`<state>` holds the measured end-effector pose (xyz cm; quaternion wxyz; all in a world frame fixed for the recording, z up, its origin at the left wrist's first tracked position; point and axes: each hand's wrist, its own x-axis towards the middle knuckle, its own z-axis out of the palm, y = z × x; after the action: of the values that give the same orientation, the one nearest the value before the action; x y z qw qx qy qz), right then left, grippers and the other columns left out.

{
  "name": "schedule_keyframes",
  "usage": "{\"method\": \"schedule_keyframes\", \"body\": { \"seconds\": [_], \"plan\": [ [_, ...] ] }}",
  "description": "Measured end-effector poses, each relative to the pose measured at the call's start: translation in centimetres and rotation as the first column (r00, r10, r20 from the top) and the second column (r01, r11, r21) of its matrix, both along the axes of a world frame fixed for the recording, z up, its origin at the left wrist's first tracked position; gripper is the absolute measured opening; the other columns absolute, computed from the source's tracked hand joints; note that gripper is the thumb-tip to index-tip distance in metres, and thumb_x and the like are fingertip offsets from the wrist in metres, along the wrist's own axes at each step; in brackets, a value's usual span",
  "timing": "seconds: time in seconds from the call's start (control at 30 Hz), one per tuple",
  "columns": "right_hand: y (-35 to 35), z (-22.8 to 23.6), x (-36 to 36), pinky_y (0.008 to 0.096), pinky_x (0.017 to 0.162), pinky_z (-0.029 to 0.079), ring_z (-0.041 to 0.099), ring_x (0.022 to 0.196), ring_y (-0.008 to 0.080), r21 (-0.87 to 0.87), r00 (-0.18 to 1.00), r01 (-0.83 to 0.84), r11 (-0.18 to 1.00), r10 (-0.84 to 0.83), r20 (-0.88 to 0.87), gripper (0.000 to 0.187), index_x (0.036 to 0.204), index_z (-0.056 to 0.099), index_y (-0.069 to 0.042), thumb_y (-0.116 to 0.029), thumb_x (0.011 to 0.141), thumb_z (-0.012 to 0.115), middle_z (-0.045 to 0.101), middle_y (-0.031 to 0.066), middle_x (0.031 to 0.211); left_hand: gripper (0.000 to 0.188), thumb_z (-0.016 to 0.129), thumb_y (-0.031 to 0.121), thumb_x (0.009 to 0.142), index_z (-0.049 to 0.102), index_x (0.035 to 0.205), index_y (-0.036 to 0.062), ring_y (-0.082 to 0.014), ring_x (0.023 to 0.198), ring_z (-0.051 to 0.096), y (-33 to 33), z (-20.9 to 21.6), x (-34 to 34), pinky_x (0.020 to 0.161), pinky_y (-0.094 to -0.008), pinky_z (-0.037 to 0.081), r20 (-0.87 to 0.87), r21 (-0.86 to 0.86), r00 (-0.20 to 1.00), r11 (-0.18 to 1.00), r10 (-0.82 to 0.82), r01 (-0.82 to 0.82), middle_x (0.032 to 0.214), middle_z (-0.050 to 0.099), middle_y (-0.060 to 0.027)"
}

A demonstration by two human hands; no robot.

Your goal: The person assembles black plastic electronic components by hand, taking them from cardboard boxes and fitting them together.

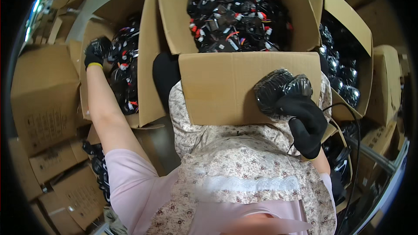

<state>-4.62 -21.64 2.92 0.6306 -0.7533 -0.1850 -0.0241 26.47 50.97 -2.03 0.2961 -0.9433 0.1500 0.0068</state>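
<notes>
My right hand (305, 124), in a black glove, is closed on a black bundle wrapped in clear film (274, 90). The bundle is held over the folded-down front flap (222, 89) of the middle carton. My left arm stretches out to the left carton (150, 56). There my left hand (93, 55), in a black glove with a yellow cuff, is at the carton's left side. Its fingers look curled around something dark and glossy that I cannot make out. Small black parts with red and white connectors (126, 67) fill that carton beside the hand.
The middle carton (174, 13) holds a heap of similar black parts (239, 17). Film-wrapped black bundles (348, 76) lie in the right carton (348, 17). A black cable (358, 148) hangs at the right near a metal rail (379, 156). Closed cartons (43, 95) are stacked at the left.
</notes>
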Motion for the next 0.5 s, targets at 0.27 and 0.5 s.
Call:
{"method": "schedule_keyframes", "body": {
  "seconds": [0.27,0.5],
  "plan": [
    [-1.6,-4.6,-0.1,0.0614,0.110,0.022,0.039,0.131,0.0428,-0.761,0.948,0.316,0.567,-0.156,0.277,0.070,0.124,0.062,-0.016,-0.044,0.064,0.084,0.049,0.0183,0.138,0.039,0.056,0.029,0.097,0.061,0.125,0.0022,-0.0223,0.109,0.062,-24.7,-12.2,9.8,0.092,-0.0361,0.049,0.324,-0.891,0.942,0.364,0.086,0.273,0.119,0.065,-0.0140],
    [-3.0,-6.4,0.4,0.0653,0.106,0.023,0.038,0.131,0.0463,-0.665,0.957,0.271,0.696,-0.121,0.263,0.072,0.124,0.058,-0.012,-0.048,0.068,0.083,0.046,0.0249,0.140,0.054,0.056,0.053,0.087,0.066,0.121,0.0126,-0.0345,0.111,0.062,-44.3,-10.8,15.6,0.097,-0.0423,0.047,-0.353,-0.481,0.933,0.869,-0.068,-0.119,0.121,0.066,-0.0161]
  ]
}}
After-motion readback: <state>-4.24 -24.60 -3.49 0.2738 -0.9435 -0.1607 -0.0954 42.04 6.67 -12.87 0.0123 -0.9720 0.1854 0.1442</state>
